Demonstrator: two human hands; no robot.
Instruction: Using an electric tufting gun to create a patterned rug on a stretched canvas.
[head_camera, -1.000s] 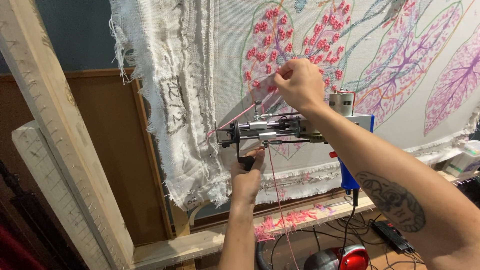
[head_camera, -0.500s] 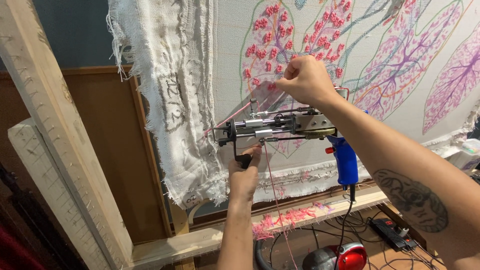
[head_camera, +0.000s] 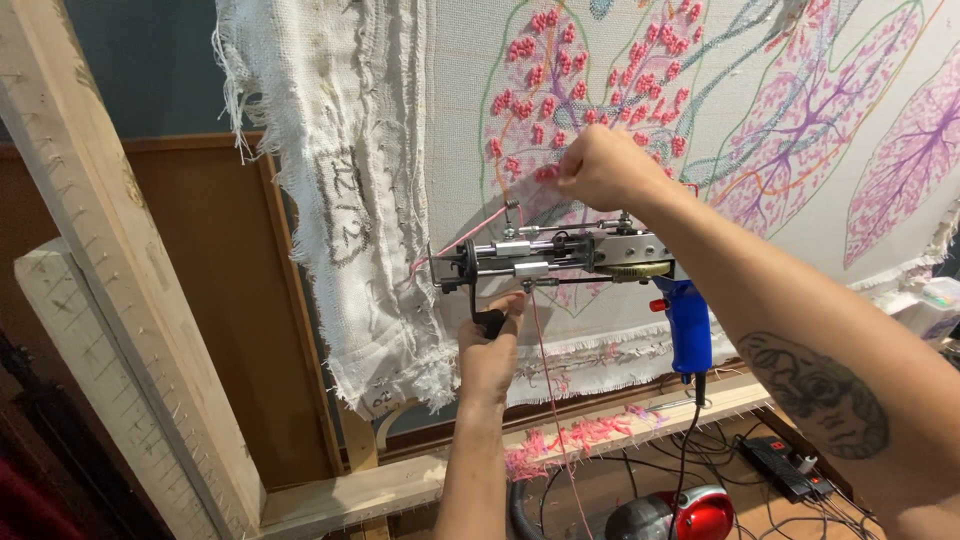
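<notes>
A tufting gun (head_camera: 580, 258) with a metal body and a blue handle hangs sideways in front of a stretched white cloth (head_camera: 700, 120) tufted with pink and purple leaf shapes. My left hand (head_camera: 490, 350) grips the gun's black front handle from below. My right hand (head_camera: 605, 170) is closed above the gun, pinching pink yarn (head_camera: 460, 240) that runs to the gun's needle end. A second strand of pink yarn (head_camera: 545, 400) drops down from the gun.
A pale wooden frame post (head_camera: 110, 290) leans at the left, with a lower rail (head_camera: 400, 485) across the bottom. A loose frayed cloth (head_camera: 330, 190) hangs left of the gun. Below lie pink yarn scraps (head_camera: 580, 440), a power strip (head_camera: 785, 465), cables and a red round device (head_camera: 700, 515).
The gun has swung and shifted slightly left and down. My right hand stays above it on the yarn, and my left hand keeps its grip on the front handle.
</notes>
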